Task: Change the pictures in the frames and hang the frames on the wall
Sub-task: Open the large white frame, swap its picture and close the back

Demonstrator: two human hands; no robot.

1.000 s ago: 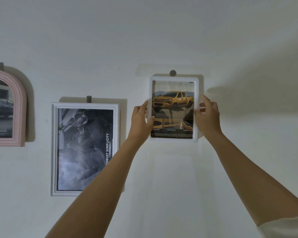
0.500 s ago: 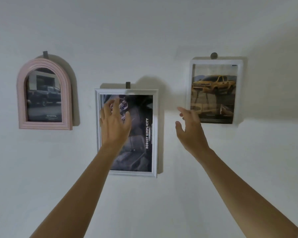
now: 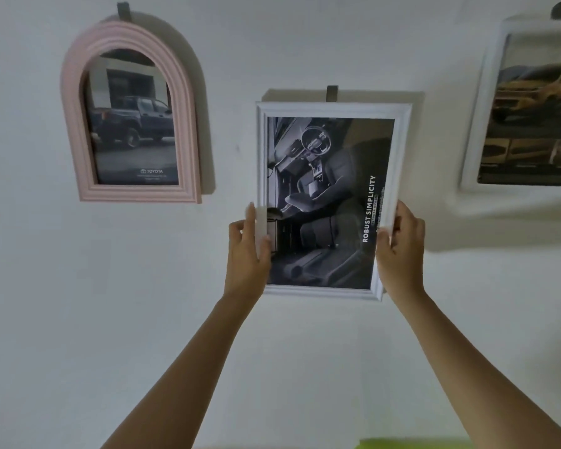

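We hold the white frame (image 3: pixel 334 109) between our fingers (image 3: pixel 250 218): left hand (image 3: pixel 245 257) and right hand (image 3: pixel 400 257) curl round its lower side edges. It lies against the wall (image 3: pixel 143 286), below the hook (image 3: pixel 332 94).

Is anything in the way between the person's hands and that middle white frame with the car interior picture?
Nothing visible. The left hand grips the left edge of the white frame and the right hand its right edge. The pink arched frame and the yellow-truck frame hang apart on either side.
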